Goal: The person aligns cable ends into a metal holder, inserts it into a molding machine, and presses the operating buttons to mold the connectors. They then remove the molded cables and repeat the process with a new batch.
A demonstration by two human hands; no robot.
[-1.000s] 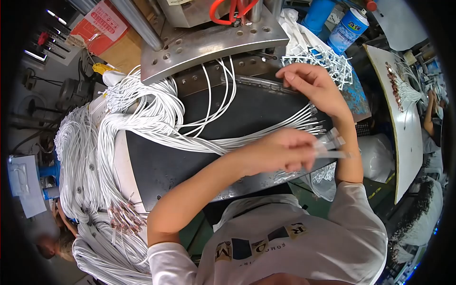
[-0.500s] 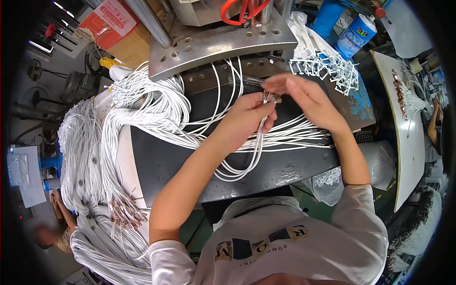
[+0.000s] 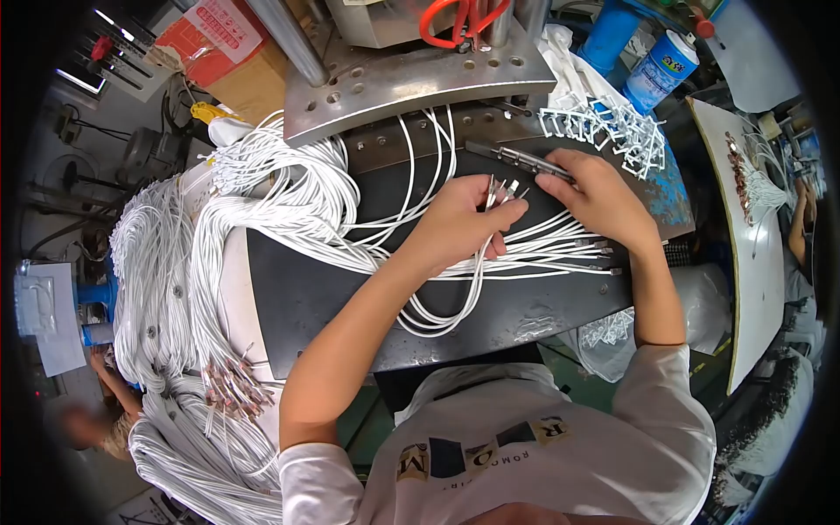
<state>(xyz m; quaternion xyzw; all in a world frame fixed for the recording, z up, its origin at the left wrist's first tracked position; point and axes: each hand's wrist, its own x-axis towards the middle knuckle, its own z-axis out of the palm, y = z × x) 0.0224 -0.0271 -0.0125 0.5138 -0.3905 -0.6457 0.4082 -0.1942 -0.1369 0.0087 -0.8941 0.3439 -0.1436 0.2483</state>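
Note:
My left hand (image 3: 468, 220) pinches several white cable ends (image 3: 505, 194) above the black work surface (image 3: 350, 319); their wires loop down below it. My right hand (image 3: 599, 194) grips the right end of a narrow metal bar (image 3: 522, 161) with small fittings along it. The bar lies slanted in front of the metal press plate (image 3: 420, 94). Beneath both hands, more white cables (image 3: 542, 256) run to the right, their tipped ends side by side. A thick bundle of white cables (image 3: 289, 229) lies left of my left hand.
White plastic parts (image 3: 612, 131) are heaped at the back right, near a blue and white can (image 3: 661, 72). Red-handled scissors (image 3: 462, 22) are on the press. Cables with copper-coloured ends (image 3: 234, 385) hang at the left. Another person's arm (image 3: 115, 385) shows at far left.
My left hand has moved back from the right and now holds cable ends upright. My right hand has closed on the bar, which is now pulled slightly forward and tilted.

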